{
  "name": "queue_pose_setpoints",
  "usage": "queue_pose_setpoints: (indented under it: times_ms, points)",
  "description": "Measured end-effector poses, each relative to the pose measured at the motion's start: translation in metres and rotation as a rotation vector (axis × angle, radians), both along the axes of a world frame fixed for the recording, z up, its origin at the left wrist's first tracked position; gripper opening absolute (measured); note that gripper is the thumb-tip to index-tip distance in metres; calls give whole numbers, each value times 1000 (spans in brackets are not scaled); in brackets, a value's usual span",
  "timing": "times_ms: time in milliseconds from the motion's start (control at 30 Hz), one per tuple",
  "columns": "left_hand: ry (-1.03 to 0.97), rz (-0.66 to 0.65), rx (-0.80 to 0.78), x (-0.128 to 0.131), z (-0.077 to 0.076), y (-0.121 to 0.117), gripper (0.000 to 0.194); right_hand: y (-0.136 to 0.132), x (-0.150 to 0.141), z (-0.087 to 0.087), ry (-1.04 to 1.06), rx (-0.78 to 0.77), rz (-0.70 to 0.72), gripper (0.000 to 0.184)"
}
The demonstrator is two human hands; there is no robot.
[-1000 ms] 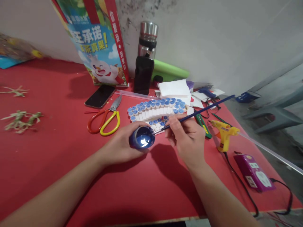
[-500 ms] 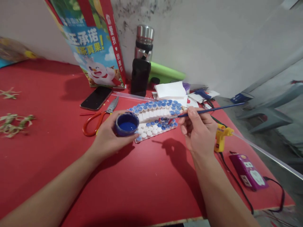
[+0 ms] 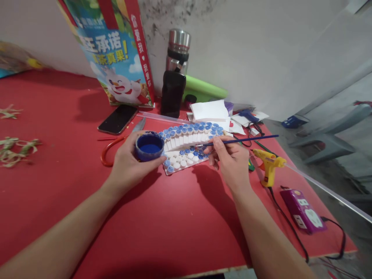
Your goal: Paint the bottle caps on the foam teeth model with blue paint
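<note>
We hold the cup [image 3: 149, 146] of blue paint in our left hand [image 3: 128, 164], thumb and fingers closed around its side, its open rim facing up just left of the middle of the frame. Our right hand [image 3: 231, 161] pinches the brush [image 3: 242, 140] in narrow, bent fingers, its handle running out to the right and its tip over the model [image 3: 188, 141]. We cannot tell whether the tip touches. The model, with its blue and white discs, lies at the centre, between our hands and partly behind them. Below it, bare red table [image 3: 174, 224] opens between our forearms down to the front edge at the bottom of the frame; more open red lies at left, between our left arm and the straw knots [image 3: 19, 151]. Beyond the model, room is tight: the papers [image 3: 210, 111], bottle [image 3: 174, 83] and green roll [image 3: 203, 87] crowd towards the wall. At upper left, the phone [image 3: 117, 119] lies before the bag [image 3: 119, 58], and the scissors [image 3: 108, 153] are partly hidden behind our left hand. At right, the glue gun [image 3: 269, 164] and purple box [image 3: 303, 211] sit near the slanting right edge, the gun's clear stick reaching past it.
</note>
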State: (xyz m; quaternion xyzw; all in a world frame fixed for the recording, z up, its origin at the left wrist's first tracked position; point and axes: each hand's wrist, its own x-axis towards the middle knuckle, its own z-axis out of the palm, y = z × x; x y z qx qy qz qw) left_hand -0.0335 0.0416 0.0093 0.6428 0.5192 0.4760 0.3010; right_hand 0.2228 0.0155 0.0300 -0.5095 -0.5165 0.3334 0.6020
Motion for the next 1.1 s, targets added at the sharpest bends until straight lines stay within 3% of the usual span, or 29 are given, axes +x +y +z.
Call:
queue_pose_setpoints:
  times_ms: [300, 700, 800, 1000, 1100]
  points:
    - [2, -8, 12, 1, -2, 0, 57, -3, 3, -11, -314, 88, -62, 34]
    - [1, 55, -5, 3, -3, 0, 61, -3, -18, -15, -176, 56, 36, 32]
    - [-11, 70, -14, 2, -3, 0, 62, -3, -22, -8, -127, 39, 36, 34]
    - [-44, 66, -20, 0, -7, 3, 59, 10, -30, 22, -162, 54, 22, 38]
    - [-53, 90, -6, 1, -7, 5, 57, 22, -36, 20, -164, 77, 30, 36]
